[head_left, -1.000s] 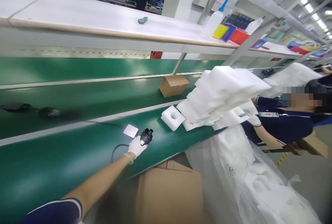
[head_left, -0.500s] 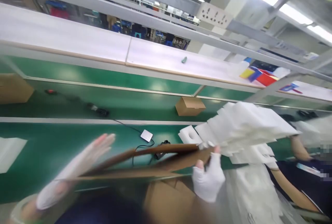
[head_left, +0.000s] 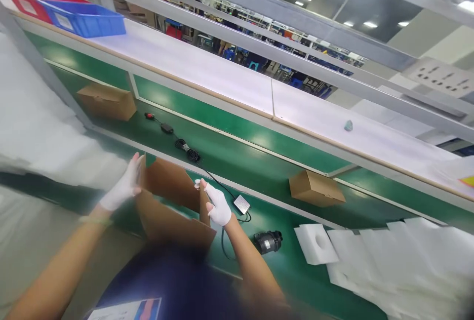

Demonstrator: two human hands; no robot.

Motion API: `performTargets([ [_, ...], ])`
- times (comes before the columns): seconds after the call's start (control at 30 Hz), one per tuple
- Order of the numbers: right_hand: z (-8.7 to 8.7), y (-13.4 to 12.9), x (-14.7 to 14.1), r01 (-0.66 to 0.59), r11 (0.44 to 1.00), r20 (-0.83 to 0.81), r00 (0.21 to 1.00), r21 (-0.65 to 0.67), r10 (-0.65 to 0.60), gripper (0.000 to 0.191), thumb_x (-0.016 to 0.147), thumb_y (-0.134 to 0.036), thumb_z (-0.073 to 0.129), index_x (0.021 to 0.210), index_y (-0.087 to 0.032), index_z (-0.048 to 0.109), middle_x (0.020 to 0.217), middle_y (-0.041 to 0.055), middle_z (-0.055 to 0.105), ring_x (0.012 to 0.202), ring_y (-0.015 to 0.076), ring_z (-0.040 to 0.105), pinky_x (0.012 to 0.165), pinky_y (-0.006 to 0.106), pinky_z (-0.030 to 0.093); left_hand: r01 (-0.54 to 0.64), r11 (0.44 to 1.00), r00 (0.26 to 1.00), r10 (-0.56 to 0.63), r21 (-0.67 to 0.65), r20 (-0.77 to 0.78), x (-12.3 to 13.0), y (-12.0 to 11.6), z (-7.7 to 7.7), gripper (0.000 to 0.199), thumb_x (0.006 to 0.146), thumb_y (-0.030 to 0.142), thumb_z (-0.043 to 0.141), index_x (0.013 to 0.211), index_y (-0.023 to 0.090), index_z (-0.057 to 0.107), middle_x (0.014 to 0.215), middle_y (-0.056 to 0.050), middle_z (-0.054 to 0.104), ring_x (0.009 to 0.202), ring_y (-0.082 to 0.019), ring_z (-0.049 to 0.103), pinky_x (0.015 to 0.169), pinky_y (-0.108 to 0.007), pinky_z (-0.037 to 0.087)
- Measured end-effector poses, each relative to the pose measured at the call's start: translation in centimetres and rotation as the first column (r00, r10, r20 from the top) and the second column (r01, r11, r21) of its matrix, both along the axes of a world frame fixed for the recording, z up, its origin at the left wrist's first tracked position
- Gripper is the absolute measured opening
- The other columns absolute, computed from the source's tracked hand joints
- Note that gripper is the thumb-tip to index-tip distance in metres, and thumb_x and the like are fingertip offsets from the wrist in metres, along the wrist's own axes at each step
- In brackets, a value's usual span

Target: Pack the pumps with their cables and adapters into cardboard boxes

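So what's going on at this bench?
Someone in white gloves has an open carton between both hands: the left hand against one side, the right hand gripping the opposite wall. Green shows between its walls. Beyond the right forearm, a black unit lies on the green surface, outside the carton, with a small silver box and cable nearby. White foam is piled further right.
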State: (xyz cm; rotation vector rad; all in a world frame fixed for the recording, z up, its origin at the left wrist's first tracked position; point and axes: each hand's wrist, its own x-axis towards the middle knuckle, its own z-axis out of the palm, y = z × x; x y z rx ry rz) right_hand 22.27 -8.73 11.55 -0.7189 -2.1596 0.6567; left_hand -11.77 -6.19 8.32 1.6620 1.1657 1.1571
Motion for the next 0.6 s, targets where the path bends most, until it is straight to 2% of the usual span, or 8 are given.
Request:
performTargets([
  [0.1,-0.5,1.9,-2.1,-0.006,0.997,-0.055,0.998,-0.079,0.002,0.072,0.092,-0.065,0.02,0.148,-0.02,0.025,0.138,0.0132,0.049,0.123,0.0232,0.052,0.106,0.043,0.039,0.063,0.998,0.989,-0.065,0.018,0.129,-1.7,3.1,-1.0,0.13,0.064,0.08,0.057,0.146,0.013,-0.018,0.155,-0.022,-0.002,0.143,-0.036,0.002,0.113,-0.051,0.007],
  [0.17,-1.0,3.1,-3.2,-0.023,0.993,-0.091,0.996,-0.117,0.012,0.072,0.092,-0.066,0.023,0.147,-0.02,0.029,0.138,0.0127,0.05,0.123,0.0238,0.052,0.106,0.043,0.038,0.053,0.998,0.995,-0.051,-0.021,0.088,-2.8,4.6,-1.2,0.129,0.065,0.078,0.059,0.147,0.012,-0.016,0.156,-0.02,-0.007,0.142,-0.037,-0.003,0.113,-0.052,0.003],
  [0.23,-1.8,4.5,-3.9,-0.005,0.983,-0.108,0.994,-0.185,-0.015,0.074,0.09,-0.068,0.027,0.145,-0.019,0.035,0.136,0.0124,0.052,0.123,0.0253,0.051,0.106,0.043,0.038,0.038,0.996,0.999,-0.036,-0.079,0.037,-3.7,5.7,-1.1,0.129,0.063,0.076,0.062,0.148,0.014,-0.013,0.156,-0.019,-0.005,0.142,-0.039,0.003,0.113,-0.054,0.008],
  [0.3,-2.6,6.2,-4.0,0.107,0.94,-0.105,0.983,-0.323,-0.148,0.076,0.088,-0.068,0.032,0.145,-0.019,0.036,0.131,0.0124,0.056,0.12,0.0263,0.054,0.103,0.044,0.041,0.015,0.99,1.0,-0.016,-0.138,-0.009,-4.0,6.4,-0.9,0.127,0.063,0.07,0.067,0.149,0.02,-0.011,0.155,-0.019,0.008,0.139,-0.038,0.02,0.11,-0.055,0.022],
  [0.4,-3.0,8.3,-3.4,0.4,0.782,-0.043,0.879,-0.478,-0.476,0.069,0.089,-0.056,0.04,0.146,-0.018,0.034,0.129,0.0123,0.058,0.118,0.0254,0.056,0.098,0.043,0.047,0.003,0.983,0.998,-0.015,-0.184,-0.066,-3.9,6.9,-0.7,0.115,0.069,0.06,0.068,0.15,0.027,-0.007,0.15,-0.014,0.025,0.133,-0.033,0.033,0.106,-0.053,0.033],
  [0.47,-2.3,8.6,-3.1,0.577,0.706,0.017,0.779,-0.411,-0.627,0.058,0.089,-0.042,0.043,0.142,-0.018,0.041,0.136,0.0116,0.052,0.124,0.0245,0.05,0.102,0.043,0.045,0.028,0.981,0.997,-0.041,-0.192,-0.067,-3.7,7.2,-0.8,0.106,0.074,0.057,0.065,0.15,0.029,-0.004,0.149,-0.012,0.029,0.133,-0.031,0.034,0.108,-0.051,0.031],
  [0.5,-1.7,8.3,-3.1,0.636,0.699,0.04,0.748,-0.327,-0.663,0.052,0.09,-0.036,0.043,0.138,-0.019,0.046,0.138,0.0106,0.051,0.127,0.0238,0.049,0.104,0.043,0.043,0.031,0.981,0.997,-0.043,-0.19,-0.061,-3.7,7.4,-0.9,0.103,0.076,0.056,0.063,0.15,0.029,-0.003,0.149,-0.012,0.03,0.133,-0.031,0.034,0.109,-0.051,0.03],
  [0.6,0.8,6.1,-4.0,0.667,0.745,0.101,0.74,0.018,-0.665,0.044,0.09,-0.018,0.036,0.13,-0.021,0.054,0.132,0.0088,0.056,0.123,0.0209,0.051,0.105,0.042,0.042,0.02,0.981,0.999,-0.029,-0.191,-0.046,-3.6,8.0,-1.1,0.097,0.079,0.054,0.06,0.151,0.028,0.002,0.149,-0.013,0.031,0.13,-0.03,0.039,0.109,-0.05,0.031],
])
